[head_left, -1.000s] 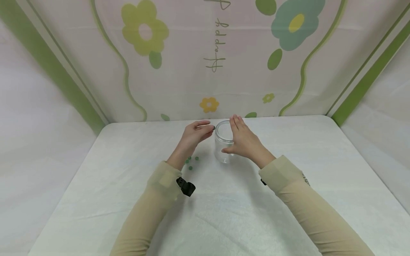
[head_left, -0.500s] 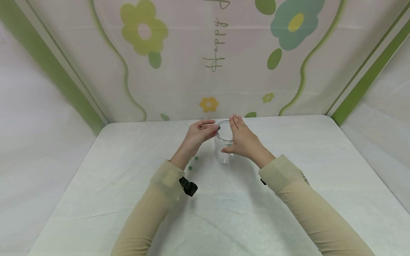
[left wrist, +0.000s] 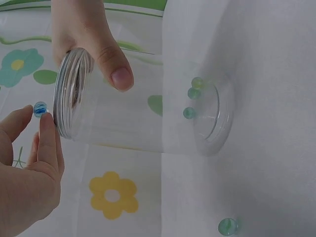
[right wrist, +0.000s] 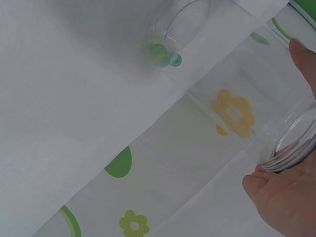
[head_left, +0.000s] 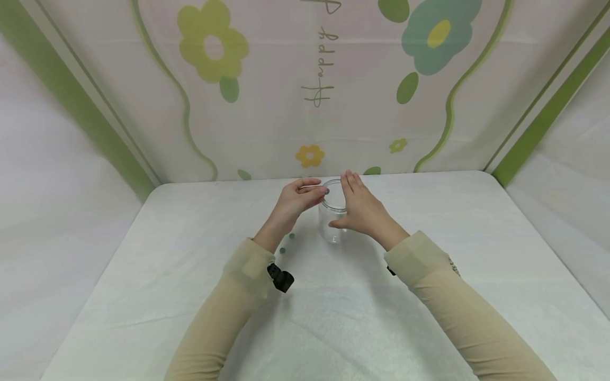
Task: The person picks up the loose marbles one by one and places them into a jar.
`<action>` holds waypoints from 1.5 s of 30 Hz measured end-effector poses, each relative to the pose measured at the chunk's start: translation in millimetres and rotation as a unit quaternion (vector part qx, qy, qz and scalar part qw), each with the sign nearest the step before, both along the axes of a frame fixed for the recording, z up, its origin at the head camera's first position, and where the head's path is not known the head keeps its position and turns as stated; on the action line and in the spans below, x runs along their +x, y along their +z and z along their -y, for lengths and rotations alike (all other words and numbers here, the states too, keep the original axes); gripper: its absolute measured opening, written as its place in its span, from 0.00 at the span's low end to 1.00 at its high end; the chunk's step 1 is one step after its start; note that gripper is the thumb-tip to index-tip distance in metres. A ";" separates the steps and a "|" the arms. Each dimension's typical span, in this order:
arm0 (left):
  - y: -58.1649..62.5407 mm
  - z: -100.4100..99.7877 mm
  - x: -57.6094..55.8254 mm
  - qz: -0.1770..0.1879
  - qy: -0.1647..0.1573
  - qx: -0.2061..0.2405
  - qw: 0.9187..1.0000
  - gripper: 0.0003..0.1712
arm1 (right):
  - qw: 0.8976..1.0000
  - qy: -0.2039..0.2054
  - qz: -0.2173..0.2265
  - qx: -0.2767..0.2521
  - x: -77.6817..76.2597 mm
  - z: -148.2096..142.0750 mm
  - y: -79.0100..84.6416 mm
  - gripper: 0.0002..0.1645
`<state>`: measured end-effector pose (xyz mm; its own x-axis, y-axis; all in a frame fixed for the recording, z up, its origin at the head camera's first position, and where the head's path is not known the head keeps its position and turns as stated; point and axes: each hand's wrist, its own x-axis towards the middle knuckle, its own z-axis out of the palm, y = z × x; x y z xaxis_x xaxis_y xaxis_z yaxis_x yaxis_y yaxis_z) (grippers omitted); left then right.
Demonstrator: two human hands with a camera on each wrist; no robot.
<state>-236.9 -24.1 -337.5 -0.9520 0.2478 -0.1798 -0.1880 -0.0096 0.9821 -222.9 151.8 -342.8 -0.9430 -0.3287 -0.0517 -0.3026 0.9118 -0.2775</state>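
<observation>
My left hand (head_left: 296, 201) pinches a blue marble (left wrist: 40, 109) between thumb and fingertips, right at the rim of a clear jar (left wrist: 133, 118). The jar stands upright without a lid. My right hand (head_left: 363, 210) grips it from the right, thumb (left wrist: 116, 69) along the near side and fingers round the rim. Through the glass near the jar's base, several green marbles (left wrist: 193, 93) show and seem to lie inside. Two green marbles, one nearer the jar (head_left: 292, 236) and one closer to me (head_left: 283, 250), sit on the table beside my left wrist.
White cloth covers the table (head_left: 333, 323). Just behind the jar hangs a floral curtain (head_left: 267, 127), with pale fabric on both sides. A small black camera (head_left: 281, 278) is strapped to my left wrist.
My left hand has shifted slightly right, bringing the marble to the jar's rim. My left forearm now covers some of the marbles on the table. The right hand and jar have stayed put.
</observation>
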 end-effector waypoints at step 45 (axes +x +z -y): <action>-39.8 60.7 -6.8 0.104 -0.027 -0.150 0.983 0.24 | 1.000 0.008 -0.015 0.007 0.6 1.5 -1.3 0.71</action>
<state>-243.7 -84.7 -377.4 -0.8739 0.2033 -0.4416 -0.3769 0.2903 0.8796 -222.4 150.4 -344.1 -0.9390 -0.3427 -0.0279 -0.3249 0.9108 -0.2546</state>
